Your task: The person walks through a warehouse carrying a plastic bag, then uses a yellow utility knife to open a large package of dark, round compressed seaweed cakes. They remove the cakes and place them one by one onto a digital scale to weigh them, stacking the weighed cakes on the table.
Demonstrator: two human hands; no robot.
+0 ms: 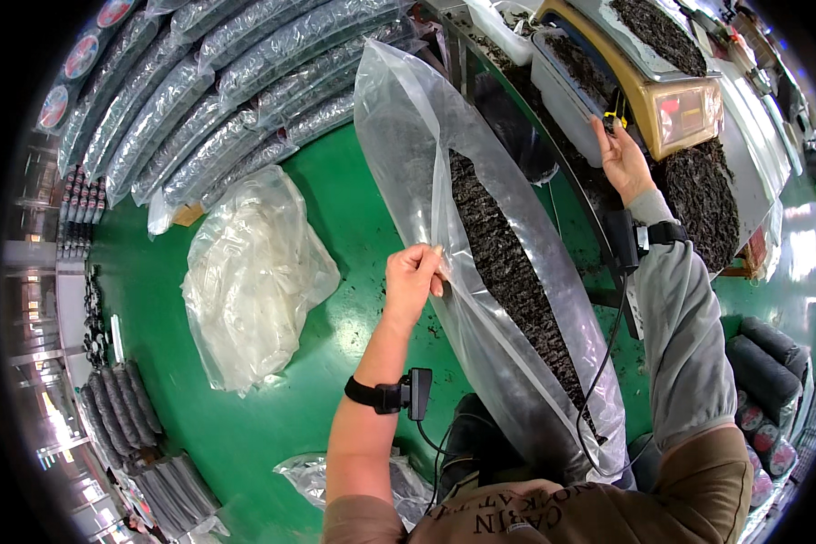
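Note:
A long clear plastic bag (408, 172) stretches diagonally before me, its open slit showing a filling of dark, shredded dry leaves (508, 263). My left hand (415, 279) pinches the edge of the bag's film beside the slit. My right hand (624, 163) is raised at the far right, palm turned up, next to a grey plastic bin (556, 100). Between its fingertips is a small yellow and black thing (615, 116), whose kind I cannot make out. Bands with small black devices sit on both my wrists.
A yellow-framed scale-like box (684, 113) stands on the right-hand table, beside a heap of dark leaves (703, 204). Long plastic-wrapped rolls (290, 59) are stacked at the back left. Crumpled clear plastic (254, 281) lies on the green floor (354, 354). Cables hang from my wrists.

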